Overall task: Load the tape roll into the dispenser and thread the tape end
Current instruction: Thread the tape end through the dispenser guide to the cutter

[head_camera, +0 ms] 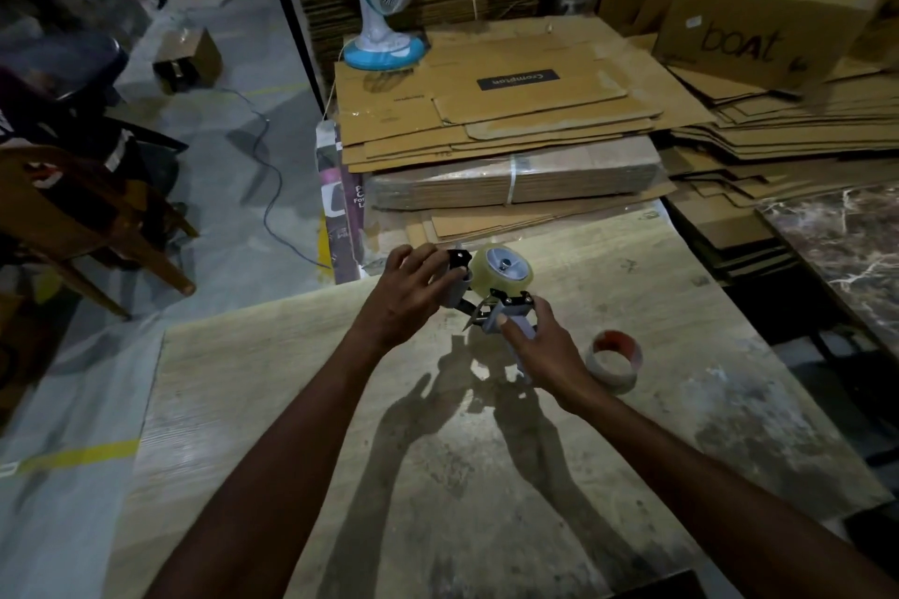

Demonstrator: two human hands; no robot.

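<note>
A clear yellowish tape roll (488,278) sits on the hub of a hand-held tape dispenser (510,306), held above the wooden table (340,404). My right hand (545,350) grips the dispenser's grey handle, thumb on top. My left hand (413,289) pinches the dispenser's front end, around the grey roller and black plate at the roll's left side. Metal parts of the frame show between the two hands. Whether a tape end is pulled out cannot be told.
A near-empty tape core (614,362) with a red inner ring lies on the table right of my right hand. Flattened cardboard stacks (511,112) and a "boat" box (759,29) fill the back. A blue fan (384,5) stands at the back left, chairs (97,209) to the left.
</note>
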